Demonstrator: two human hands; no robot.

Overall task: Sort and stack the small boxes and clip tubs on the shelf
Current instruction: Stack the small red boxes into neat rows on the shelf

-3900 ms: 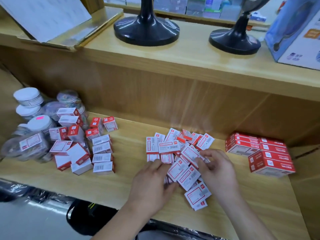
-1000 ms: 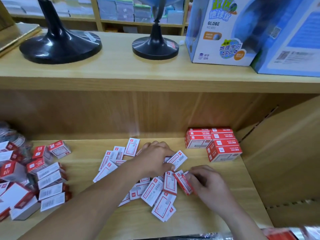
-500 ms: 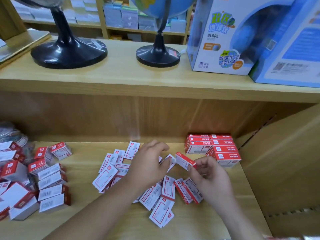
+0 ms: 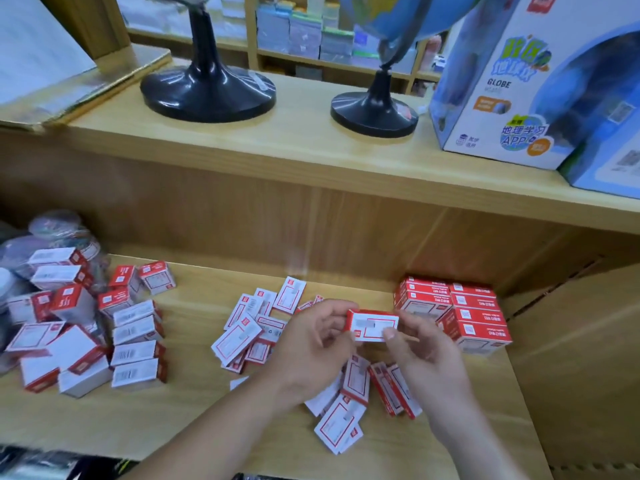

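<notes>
Both hands have risen off the loose pile [image 4: 263, 336] since half a second ago, now sharing one small red-and-white box [image 4: 372, 324] above the shelf [image 4: 180, 417]. Clip tubs [image 4: 60, 230] with coloured contents sit far left behind scattered boxes [image 4: 135, 341]; a neat red stack [image 4: 453, 313] stands right. Left hand [image 4: 311, 351] and right hand [image 4: 420, 355] each keep a pinching grip on the box's ends, forearms angled inward.
</notes>
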